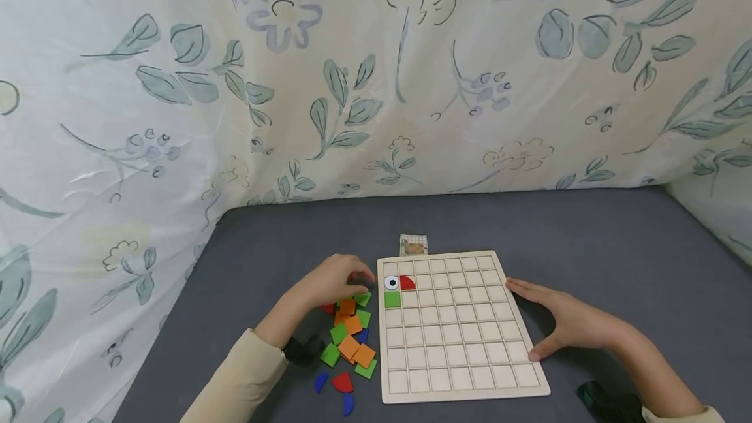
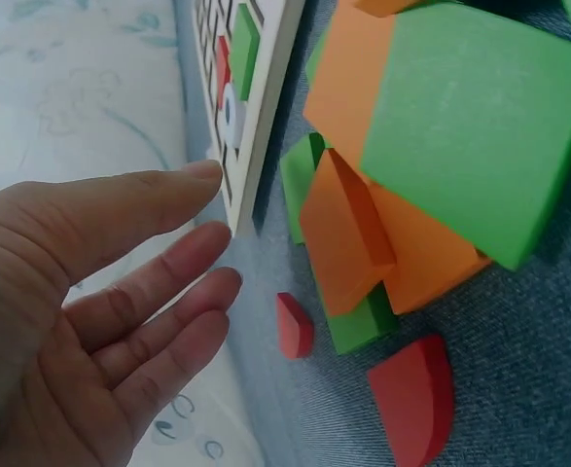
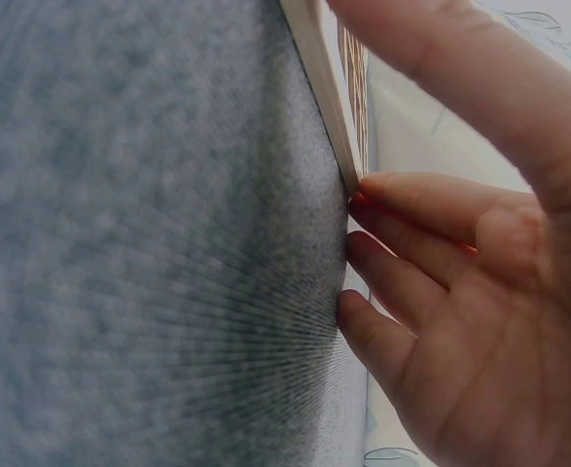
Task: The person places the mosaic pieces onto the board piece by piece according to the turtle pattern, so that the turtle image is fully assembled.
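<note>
A pale wooden grid board point(image 1: 458, 334) lies on the dark cloth. In its upper left cells sit a white eye tile point(image 1: 391, 283), a red quarter-round tile point(image 1: 407, 282) and a green square tile point(image 1: 392, 299). My left hand point(image 1: 335, 279) hovers over the top of a heap of coloured tiles point(image 1: 352, 325), left of the board. In the left wrist view its fingers are loosely bent, with nothing between them. At the board's right edge rests my right hand point(image 1: 572, 318), thumb and fingertips touching the rim, fingers fairly straight.
A small pattern card point(image 1: 414, 245) lies at the board's far edge. Blue pieces point(image 1: 349, 403) and another red quarter-round piece point(image 1: 343, 382) lie nearer me, below the heap. Behind the dark grey surface point(image 1: 587, 234) hangs a floral curtain point(image 1: 352, 83).
</note>
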A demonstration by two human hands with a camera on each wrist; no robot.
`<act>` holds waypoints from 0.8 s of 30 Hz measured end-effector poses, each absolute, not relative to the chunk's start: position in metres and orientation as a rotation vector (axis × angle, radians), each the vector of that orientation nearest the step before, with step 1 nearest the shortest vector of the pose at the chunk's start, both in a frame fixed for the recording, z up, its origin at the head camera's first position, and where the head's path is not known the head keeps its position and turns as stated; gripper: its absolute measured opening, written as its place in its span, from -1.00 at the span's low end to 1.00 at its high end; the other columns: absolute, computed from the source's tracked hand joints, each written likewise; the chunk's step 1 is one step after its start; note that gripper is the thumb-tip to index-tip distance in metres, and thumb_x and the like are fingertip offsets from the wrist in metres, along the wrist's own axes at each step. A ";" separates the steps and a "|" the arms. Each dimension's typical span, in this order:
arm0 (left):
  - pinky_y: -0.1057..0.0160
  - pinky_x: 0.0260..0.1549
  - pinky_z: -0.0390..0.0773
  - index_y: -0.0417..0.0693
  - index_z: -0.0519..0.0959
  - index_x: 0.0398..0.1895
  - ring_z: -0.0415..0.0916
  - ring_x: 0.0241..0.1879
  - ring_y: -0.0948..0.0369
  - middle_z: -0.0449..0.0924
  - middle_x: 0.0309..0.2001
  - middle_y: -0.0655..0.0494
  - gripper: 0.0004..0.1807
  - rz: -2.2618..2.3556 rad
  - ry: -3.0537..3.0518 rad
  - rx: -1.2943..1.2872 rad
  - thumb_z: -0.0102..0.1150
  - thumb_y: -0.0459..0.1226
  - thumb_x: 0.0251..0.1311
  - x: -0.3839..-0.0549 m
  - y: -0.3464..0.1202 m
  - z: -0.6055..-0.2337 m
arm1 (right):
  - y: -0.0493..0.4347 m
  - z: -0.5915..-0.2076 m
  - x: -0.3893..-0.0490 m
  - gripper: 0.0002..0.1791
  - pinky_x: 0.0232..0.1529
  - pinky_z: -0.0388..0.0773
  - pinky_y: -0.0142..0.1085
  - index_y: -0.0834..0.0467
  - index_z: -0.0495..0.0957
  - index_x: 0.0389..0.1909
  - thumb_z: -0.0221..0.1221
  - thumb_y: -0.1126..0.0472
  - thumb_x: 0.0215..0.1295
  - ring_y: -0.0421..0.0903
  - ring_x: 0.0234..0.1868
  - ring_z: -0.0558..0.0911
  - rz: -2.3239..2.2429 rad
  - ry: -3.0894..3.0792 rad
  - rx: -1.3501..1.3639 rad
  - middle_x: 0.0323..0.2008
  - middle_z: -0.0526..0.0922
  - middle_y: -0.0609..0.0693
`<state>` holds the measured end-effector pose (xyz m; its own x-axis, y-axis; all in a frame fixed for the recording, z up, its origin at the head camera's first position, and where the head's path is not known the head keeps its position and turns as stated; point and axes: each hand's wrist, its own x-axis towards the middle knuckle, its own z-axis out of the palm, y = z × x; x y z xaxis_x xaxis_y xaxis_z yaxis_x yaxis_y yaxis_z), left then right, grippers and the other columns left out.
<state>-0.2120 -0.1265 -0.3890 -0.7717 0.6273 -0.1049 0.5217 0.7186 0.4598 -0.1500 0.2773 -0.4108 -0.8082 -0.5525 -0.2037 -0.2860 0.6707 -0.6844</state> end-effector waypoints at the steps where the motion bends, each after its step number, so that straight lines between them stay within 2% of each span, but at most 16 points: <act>1: 0.23 -0.25 0.50 -0.07 0.65 -0.18 0.49 -0.27 0.16 0.60 -0.22 0.09 -0.79 0.600 2.675 0.903 0.25 -0.28 0.10 -0.211 -0.127 -0.389 | 0.277 -0.411 -0.150 0.26 0.00 0.21 0.28 0.25 0.04 0.39 0.43 -0.18 -0.34 0.46 0.27 0.07 -0.923 2.488 -0.653 0.34 0.06 0.37; 18: 0.19 -0.18 0.47 -0.04 0.66 -0.23 0.46 -0.24 0.17 0.59 -0.21 0.11 -0.78 0.475 2.640 0.909 0.33 -0.22 0.02 -0.201 -0.121 -0.392 | 0.276 -0.414 -0.149 0.23 -0.03 0.20 0.32 0.27 0.03 0.39 0.45 -0.10 -0.30 0.48 0.27 0.05 -0.947 2.472 -0.678 0.34 0.04 0.38; 24: 0.25 -0.26 0.47 -0.05 0.66 -0.22 0.43 -0.30 0.18 0.57 -0.24 0.11 -0.76 0.458 2.635 0.943 0.35 -0.25 -0.01 -0.201 -0.123 -0.392 | 0.275 -0.411 -0.149 0.25 -0.02 0.20 0.31 0.29 0.03 0.38 0.44 -0.14 -0.32 0.47 0.28 0.04 -0.950 2.479 -0.660 0.35 0.04 0.38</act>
